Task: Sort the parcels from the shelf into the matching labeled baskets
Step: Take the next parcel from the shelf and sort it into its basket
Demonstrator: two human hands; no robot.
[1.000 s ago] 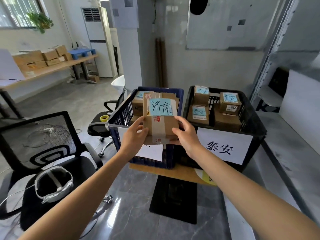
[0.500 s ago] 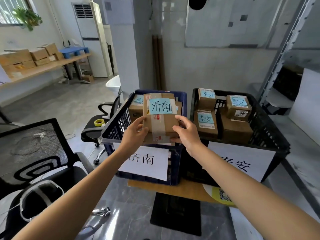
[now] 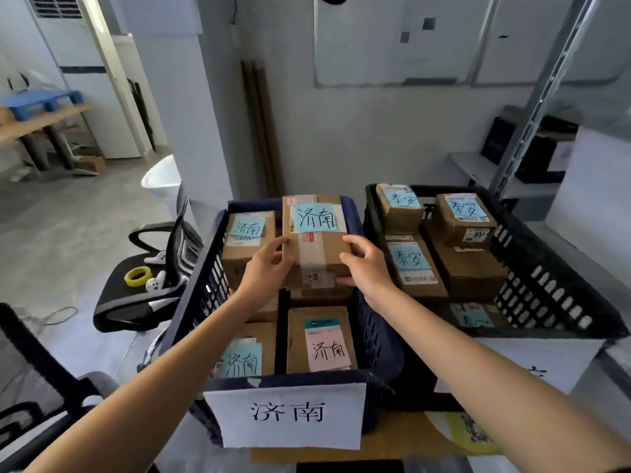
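Parcel (image 3: 316, 249) with the blue 济南 label (image 3: 314, 217) is at the far right of the blue basket (image 3: 377, 336), its top proud of the rim. We hold it flat and label up so it reads against the paper sign (image 3: 290, 414) on the near wall. The characters are the same, so it's the right bin. Left hand (image 3: 268, 268) grasps the left edge, thumb on top, other fingers hidden at the side. Right hand (image 3: 368, 268) grasps the near right corner, fingers curled over the edge. The two-sided hold keeps the box level, which suits a flat set-down rather than a drop. We can't tell if its weight is on the box beneath, as our hands cover that seam. The far-left parcel (image 3: 247, 247) sits just beside it, so we'd guess the left fingers exit upward, not sideways. The near row holds two more 济南 parcels, pink-labelled (image 3: 326, 341) and blue-labelled (image 3: 244, 356), sitting lower. Black basket (image 3: 553, 278) on the right holds the 泰安 parcels (image 3: 415, 268), labels up; its own sign is mostly cut off. Yellow tape roll (image 3: 138, 276) on a chair at left is well apart and not in play.
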